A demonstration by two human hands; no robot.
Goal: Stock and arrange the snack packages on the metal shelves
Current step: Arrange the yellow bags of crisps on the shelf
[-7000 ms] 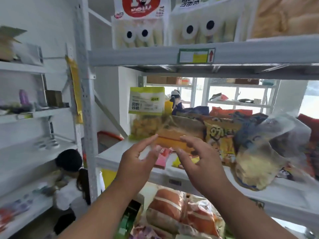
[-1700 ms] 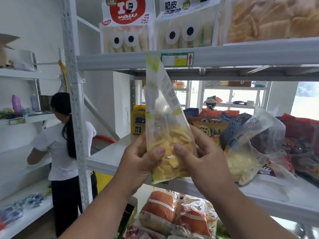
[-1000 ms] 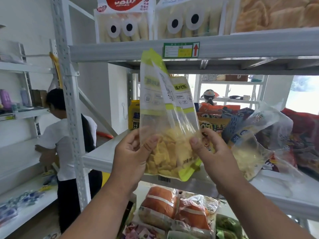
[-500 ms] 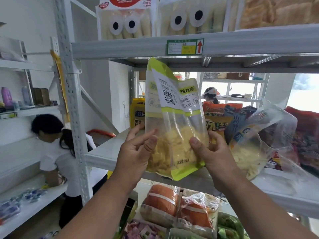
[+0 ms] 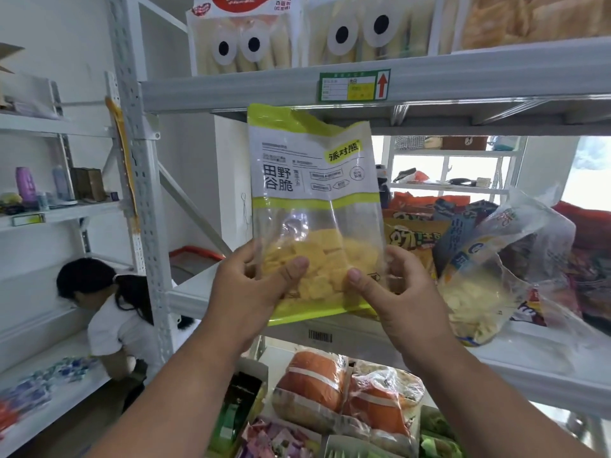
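Holding one lime-and-white crisp pouch (image 5: 314,206) upright in front of the middle shelf (image 5: 330,335), the person pinches its lower corners: left hand (image 5: 251,292) w/ thumb across the clear window, right hand (image 5: 393,292) w/ thumb on the front and fingers curled behind. The pouch hangs in the air, its base just above the shelf lip, top near the upper shelf (image 5: 231,90).

Risks, as a judgement: the pouch is top-tall and bottom-heavy, so set down on its narrow base it may flop forward off the edge; a hard squeeze could crush the yellow pieces inside. The loose clear plastic bag (image 5: 489,279) just to the right overhangs the lip, and a nudge from the right wrist could tip it off.

Counts: 1 pouch in hand, 2 hands, 1 clear bag, 2 googly-eye packs (image 5: 244,38) above, approx. 2 orange-banded packs (image 5: 317,388) below (blurred, could be more), 1 other person (image 5: 109,312) bent at the left.
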